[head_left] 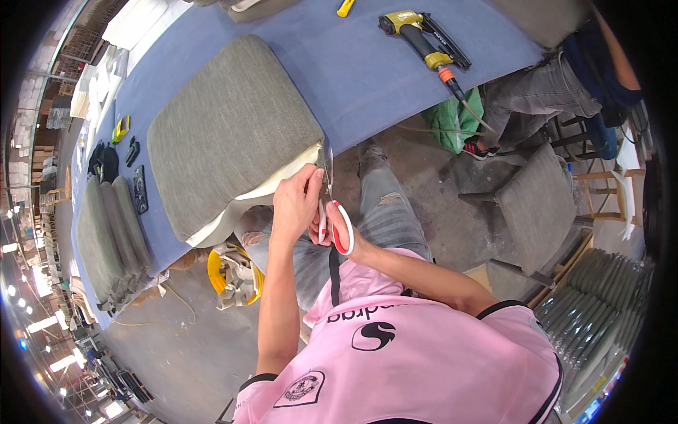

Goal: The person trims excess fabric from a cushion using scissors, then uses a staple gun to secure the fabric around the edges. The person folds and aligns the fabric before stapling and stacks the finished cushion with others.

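We stand at the edge of the blue worktable (367,78), and the grey seat cushion (229,131) lies on it with one corner hanging over the edge toward us — placed so, we judge, that the corner is free for cutting. Under the grey fabric a cream foam layer (279,185) shows along the near side.

Our left hand (295,201) pinches the loose fabric at this corner; the fingers are narrow and closed on the cloth, holding it tight so the blades can meet it cleanly. Our right hand (339,237) holds the scissors (333,212) with red and white handles, fingers through the loops, blades pointing up at the corner. How far the blades are apart we cannot tell, because the left hand covers part of them.

Far up the table lies a yellow and black staple gun (422,39) with its orange hose fitting — well apart from us. At the left end more grey cushions (109,244) are stacked. Another person sits at the right, beside a grey chair (533,205).
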{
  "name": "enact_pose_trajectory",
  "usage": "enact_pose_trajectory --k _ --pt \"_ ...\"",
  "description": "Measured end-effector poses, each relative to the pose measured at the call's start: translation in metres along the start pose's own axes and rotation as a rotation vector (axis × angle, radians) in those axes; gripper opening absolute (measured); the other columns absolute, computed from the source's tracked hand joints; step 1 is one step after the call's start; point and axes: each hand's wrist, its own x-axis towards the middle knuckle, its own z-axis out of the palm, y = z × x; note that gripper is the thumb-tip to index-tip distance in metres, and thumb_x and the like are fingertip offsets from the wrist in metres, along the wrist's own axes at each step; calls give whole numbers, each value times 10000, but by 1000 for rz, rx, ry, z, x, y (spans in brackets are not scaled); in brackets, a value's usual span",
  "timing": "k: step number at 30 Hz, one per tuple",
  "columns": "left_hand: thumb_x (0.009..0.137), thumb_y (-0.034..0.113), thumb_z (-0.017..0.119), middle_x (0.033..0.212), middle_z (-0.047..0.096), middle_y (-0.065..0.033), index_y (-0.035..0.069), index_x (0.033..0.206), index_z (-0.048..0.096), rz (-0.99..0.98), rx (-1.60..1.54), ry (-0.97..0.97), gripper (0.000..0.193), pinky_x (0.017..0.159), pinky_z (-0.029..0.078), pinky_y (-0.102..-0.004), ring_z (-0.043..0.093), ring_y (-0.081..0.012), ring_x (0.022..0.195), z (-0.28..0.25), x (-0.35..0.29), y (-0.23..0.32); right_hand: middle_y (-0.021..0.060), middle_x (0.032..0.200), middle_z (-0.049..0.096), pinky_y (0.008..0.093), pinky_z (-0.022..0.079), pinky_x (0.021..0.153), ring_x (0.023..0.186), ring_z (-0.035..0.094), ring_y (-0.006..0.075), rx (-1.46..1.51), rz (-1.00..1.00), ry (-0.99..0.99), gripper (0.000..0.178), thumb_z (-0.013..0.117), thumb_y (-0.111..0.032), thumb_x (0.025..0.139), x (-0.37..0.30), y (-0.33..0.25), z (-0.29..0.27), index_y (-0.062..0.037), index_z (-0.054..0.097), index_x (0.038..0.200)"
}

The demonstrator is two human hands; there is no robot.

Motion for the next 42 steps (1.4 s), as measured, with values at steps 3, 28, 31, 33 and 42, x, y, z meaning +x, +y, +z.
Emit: enact_pose_trajectory --k 3,28,31,33,42 --pt "1141 288 608 698 622 -213 16 940 633 89 80 59 339 648 498 -495 636 -448 644 -1 0 3 -8 910 520 262 408 647 753 579 116 -43 -15 27 561 387 -665 1177 -10 -10 9 -135 514 1041" --pt "1109 225 638 742 600 -236 -7 910 612 141 138 44 306 641 460 -488 579 -458 674 -18 -17 11 5 663 575 310 470 495 527 592 110 -495 -8 274 584 609 -542 1138 -19 -33 -2 -77 593 785" --pt "1070 196 676 740 596 -221 -6 898 605 117 174 -16 274 657 449 -490 577 -445 681 -31 -41 10 -10 644 562 303 457 475 515 570 90 -556 147 272 553 663 -477 1126 -43 -38 0 -74 585 755" --pt "1056 186 685 738 596 -208 1 897 611 152 216 -20 255 681 446 -482 582 -430 696 -37 -68 -3 -32 623 543 295 430 451 504 540 74 -640 247 220 486 720 -398 1108 -66 -46 -1 -42 641 788" --pt "1019 132 711 727 566 -187 4 849 556 -42 58 18 264 707 441 -476 577 -412 700 -46 -127 -20 0 679 593 316 429 570 613 556 89 -803 376 -78 372 681 -390 1127 -77 -49 -6 -45 707 992"
